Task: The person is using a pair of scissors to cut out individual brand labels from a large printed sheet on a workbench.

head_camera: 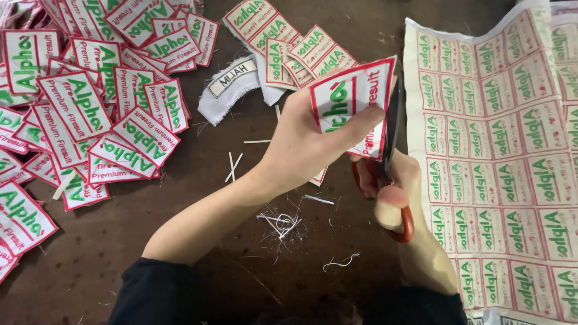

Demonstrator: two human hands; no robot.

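Observation:
My left hand [304, 144] pinches a white fabric label [352, 99] with a red border and green lettering, held up over the brown table. My right hand [400, 192] grips scissors [392, 129] with red-orange handles; the dark blades run along the label's right edge. Both forearms come in from the bottom in dark sleeves. The lower part of the label is hidden behind my left thumb.
A large pile of cut labels [90, 102] covers the left side. More labels [289, 45] lie at the top centre beside a small white patch [229, 84]. An uncut printed sheet of labels [506, 156] lies on the right. Thread scraps [283, 222] litter the table.

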